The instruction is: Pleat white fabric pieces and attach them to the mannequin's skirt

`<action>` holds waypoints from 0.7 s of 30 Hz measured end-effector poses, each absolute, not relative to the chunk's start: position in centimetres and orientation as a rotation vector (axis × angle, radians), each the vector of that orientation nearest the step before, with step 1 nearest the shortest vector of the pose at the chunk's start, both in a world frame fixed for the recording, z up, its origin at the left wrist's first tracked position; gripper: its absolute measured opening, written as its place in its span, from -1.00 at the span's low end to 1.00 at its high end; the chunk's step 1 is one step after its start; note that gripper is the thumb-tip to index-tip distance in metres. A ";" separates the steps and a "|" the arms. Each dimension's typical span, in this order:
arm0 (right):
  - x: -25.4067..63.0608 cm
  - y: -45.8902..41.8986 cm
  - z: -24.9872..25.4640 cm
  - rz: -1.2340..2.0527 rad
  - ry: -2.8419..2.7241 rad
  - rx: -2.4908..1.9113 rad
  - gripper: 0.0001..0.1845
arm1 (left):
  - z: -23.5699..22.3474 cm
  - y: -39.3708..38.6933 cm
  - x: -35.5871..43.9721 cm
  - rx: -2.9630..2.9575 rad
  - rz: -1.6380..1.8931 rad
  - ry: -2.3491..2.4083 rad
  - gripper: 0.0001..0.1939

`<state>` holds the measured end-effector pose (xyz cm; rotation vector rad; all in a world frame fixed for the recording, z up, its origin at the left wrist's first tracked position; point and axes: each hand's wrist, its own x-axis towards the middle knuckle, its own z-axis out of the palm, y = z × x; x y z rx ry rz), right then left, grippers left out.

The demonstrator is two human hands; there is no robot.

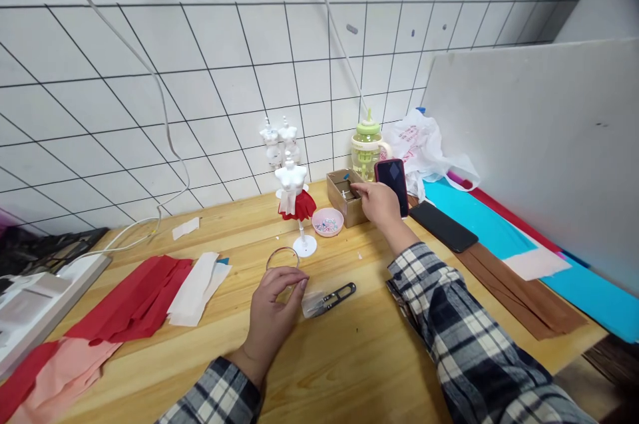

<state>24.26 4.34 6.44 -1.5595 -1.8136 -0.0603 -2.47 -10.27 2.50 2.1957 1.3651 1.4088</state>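
Observation:
My left hand is over the table, thumb and forefinger pressed together; anything pinched there is too small to make out. A thin clear ring shows just behind its fingers. Black thread snips lie to its right, blades on a small clear sleeve. My right hand reaches over a small cardboard box, forefinger stretched out at the opening, other fingers mostly hidden. Left of the box is a pink dish of small beads. Beside it stands a white mini dress form wearing a red skirt with a pale bow.
Red fabric and white strips lie left. Behind are more dress forms, a green-lidded bottle and a plastic bag. Right are an upright phone, a flat black phone, brown and blue fabric.

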 end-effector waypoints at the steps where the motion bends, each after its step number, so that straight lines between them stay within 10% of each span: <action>1: 24.3 4.3 6.5 -0.067 -1.803 -1.587 -0.60 | 2.6 -10.3 -2.5 2.195 1.408 1.362 -0.88; 21: 24.3 3.3 1.6 -0.261 -1.817 -1.396 -0.56 | 2.2 -9.9 -2.7 2.203 1.338 1.316 -0.90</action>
